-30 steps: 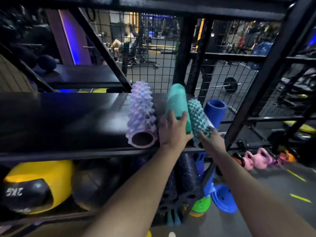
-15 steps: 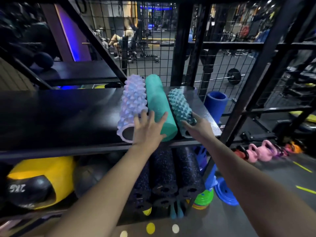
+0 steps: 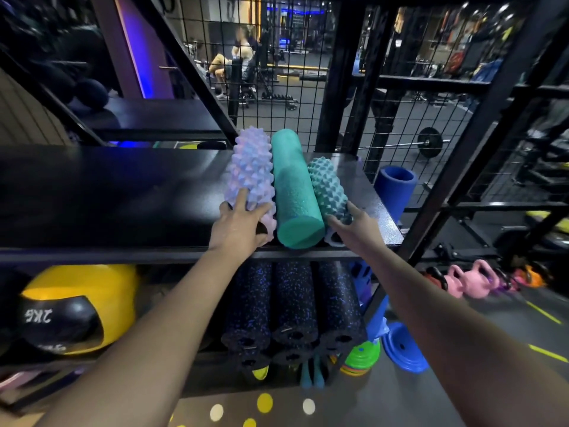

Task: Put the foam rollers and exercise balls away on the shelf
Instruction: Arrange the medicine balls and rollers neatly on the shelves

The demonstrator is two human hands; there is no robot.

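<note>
Below, a ball (image 3: 61, 322) reads "2KG"; left hand (image 3: 237, 230) grips lilac roller (image 3: 251, 167), right hand (image 3: 354, 230) teal spiked roller (image 3: 328, 186).

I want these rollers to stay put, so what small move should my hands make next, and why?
Probably push both slightly deeper: the left hand holds the lilac roller, the right hand the teal spiky roller, both ends near the shelf front edge.

Dim gym, purple-blue glow upper left, wide-angle bending, perhaps motion-blurred edges
</note>
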